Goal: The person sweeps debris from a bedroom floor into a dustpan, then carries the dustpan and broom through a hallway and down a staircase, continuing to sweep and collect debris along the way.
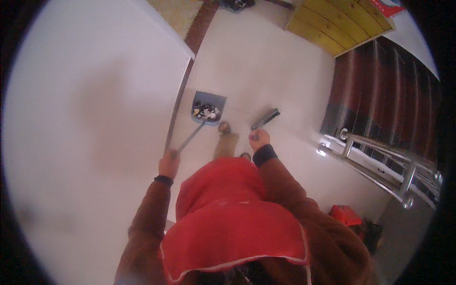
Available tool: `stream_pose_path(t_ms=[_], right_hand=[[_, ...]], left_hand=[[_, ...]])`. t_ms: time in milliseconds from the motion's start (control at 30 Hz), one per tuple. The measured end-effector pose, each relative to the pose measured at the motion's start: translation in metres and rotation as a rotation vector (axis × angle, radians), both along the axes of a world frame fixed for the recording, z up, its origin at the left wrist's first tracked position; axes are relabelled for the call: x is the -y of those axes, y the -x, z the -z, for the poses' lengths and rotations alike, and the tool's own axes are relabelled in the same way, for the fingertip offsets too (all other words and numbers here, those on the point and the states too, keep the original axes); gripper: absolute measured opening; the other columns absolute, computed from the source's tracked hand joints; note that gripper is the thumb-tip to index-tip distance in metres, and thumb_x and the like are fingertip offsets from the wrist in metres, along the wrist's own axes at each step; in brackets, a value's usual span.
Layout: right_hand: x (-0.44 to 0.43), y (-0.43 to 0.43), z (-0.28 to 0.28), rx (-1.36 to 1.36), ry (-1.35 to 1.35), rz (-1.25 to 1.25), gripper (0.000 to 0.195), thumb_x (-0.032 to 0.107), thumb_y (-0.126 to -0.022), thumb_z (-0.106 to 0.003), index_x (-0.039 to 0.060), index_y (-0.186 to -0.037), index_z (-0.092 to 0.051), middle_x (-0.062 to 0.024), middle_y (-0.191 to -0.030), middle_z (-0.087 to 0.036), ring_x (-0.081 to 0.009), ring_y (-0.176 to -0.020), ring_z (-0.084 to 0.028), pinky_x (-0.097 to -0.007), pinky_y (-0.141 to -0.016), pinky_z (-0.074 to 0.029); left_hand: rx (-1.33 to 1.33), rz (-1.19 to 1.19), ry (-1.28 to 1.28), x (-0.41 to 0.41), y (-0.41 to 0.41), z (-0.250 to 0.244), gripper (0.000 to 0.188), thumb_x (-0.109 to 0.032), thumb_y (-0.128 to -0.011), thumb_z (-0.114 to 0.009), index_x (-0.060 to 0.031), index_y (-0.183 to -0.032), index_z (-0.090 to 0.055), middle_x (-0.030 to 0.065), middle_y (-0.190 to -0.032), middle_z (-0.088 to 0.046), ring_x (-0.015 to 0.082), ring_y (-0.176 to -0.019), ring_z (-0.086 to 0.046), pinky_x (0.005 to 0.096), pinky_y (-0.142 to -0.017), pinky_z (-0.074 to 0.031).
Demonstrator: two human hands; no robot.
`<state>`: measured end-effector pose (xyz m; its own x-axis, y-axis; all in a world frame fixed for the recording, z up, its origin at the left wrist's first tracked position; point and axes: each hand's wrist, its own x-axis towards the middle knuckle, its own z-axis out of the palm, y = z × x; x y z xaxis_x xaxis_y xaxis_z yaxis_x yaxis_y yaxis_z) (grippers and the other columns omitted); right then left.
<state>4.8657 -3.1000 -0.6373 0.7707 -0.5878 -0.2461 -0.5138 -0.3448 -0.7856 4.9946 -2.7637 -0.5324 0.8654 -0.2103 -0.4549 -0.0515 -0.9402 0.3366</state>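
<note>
My left hand [169,164] is closed around the top of the long handle [192,135] of a grey dustpan [214,96]. The pan rests on the pale floor near the wall, and a heap of mixed debris [206,111], dark bits with whitish and yellowish pieces, lies in it. My right hand [259,139] grips the handle of a broom, seen almost end-on. Beyond that fist shows the broom's dark bristle head [266,118], to the right of the pan and apart from it. Whether the bristles touch the floor I cannot tell.
A white wall [107,107] with a dark baseboard [178,99] runs along my left. To the right are metal handrails [377,156] before dark stairs [381,96]. A yellow wooden panelled piece [338,25] stands ahead right. A red object [345,215] lies behind on the right.
</note>
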Motion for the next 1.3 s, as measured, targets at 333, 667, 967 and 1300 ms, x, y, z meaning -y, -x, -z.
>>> stream_pose_path(t_ms=[333, 667, 967, 1300], right_hand=[[0.017, -0.117, 0.064, 0.005, -0.224, 0.138, 0.003, 0.004, -0.071, -0.058, 0.0006, -0.071, -0.057, -0.0117, -0.069, -0.058, -0.0203, -0.065, -0.057, -0.029, -0.06, -0.047], [0.111, -0.206, 0.1, 0.44, -1.417, 0.473, 0.014, -0.004, -0.071, -0.052, 0.0008, -0.084, -0.051, -0.0059, -0.07, -0.053, -0.0157, -0.063, -0.053, -0.0254, -0.056, -0.043], [0.286, -0.295, 0.153, -0.29, -0.671, 0.06, 0.013, 0.011, -0.085, -0.046, 0.0075, -0.073, -0.046, -0.008, -0.061, -0.05, -0.0181, -0.048, -0.05, -0.0328, -0.041, -0.04], [0.212, -0.36, 0.092, -0.489, 0.117, -0.527, 0.024, 0.017, -0.071, -0.058, 0.0029, -0.089, -0.064, -0.0184, -0.083, -0.062, -0.0337, -0.093, -0.058, -0.0442, -0.076, -0.05]], left_hand=[[-0.074, 0.052, -0.076, 0.027, -0.028, 0.018, 0.023, -0.031, -0.087, -0.054, -0.0143, -0.104, -0.057, 0.0212, -0.078, -0.063, 0.0408, -0.075, -0.061, 0.0523, -0.065, -0.047], [-0.13, -0.024, -0.116, 0.081, -0.063, -0.003, 0.022, -0.031, -0.087, -0.054, -0.0123, -0.099, -0.053, 0.0203, -0.078, -0.063, 0.042, -0.074, -0.06, 0.053, -0.064, -0.046], [-0.161, -0.181, -0.133, 0.159, -0.072, -0.02, 0.019, -0.029, -0.088, -0.052, -0.0125, -0.098, -0.053, 0.0186, -0.074, -0.062, 0.0413, -0.073, -0.06, 0.0517, -0.064, -0.047], [-0.222, -0.337, -0.166, 0.157, -0.128, -0.07, 0.018, -0.029, -0.087, -0.053, -0.0124, -0.095, -0.053, 0.0162, -0.077, -0.063, 0.0384, -0.069, -0.061, 0.0509, -0.061, -0.048]])
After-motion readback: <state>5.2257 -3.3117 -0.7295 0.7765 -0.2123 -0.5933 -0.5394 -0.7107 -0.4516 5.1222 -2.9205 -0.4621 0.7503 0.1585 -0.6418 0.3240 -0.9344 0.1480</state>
